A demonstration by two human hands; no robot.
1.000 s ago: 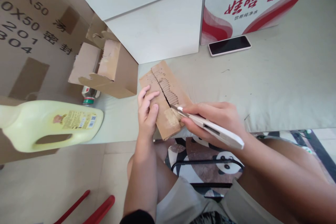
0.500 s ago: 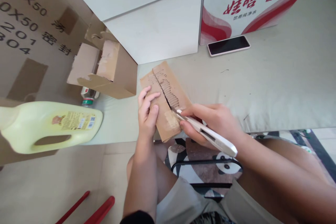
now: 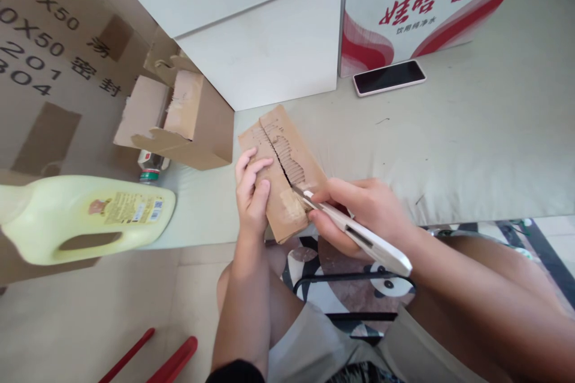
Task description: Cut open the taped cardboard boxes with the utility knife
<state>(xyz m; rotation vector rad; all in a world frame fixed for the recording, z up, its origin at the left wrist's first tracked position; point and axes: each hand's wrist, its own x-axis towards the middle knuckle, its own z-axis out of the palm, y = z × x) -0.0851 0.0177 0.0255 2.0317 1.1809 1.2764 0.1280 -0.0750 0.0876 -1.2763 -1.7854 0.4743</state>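
Note:
A flat brown cardboard box [image 3: 287, 209] lies tilted at the front edge of the pale padded surface, with a dark slit and torn paper marks along its top. My left hand [image 3: 254, 194] presses on its left side, fingers spread over the cardboard. In my right hand [image 3: 366, 209] is a white utility knife [image 3: 368, 239], gripped between thumb and fingers. Its blade tip touches the near end of the slit. The underside of the box is hidden.
Behind stand a white box [image 3: 278, 54] and a red-and-white carton [image 3: 413, 18], with a phone [image 3: 390, 78] before the carton. At left are an open cardboard box [image 3: 211, 125], a small bottle [image 3: 150, 166], and a yellow jug [image 3: 148, 209].
The handle end of the knife has shifted slightly right and down with my right hand. My left hand and the cardboard box stay nearly as they were.

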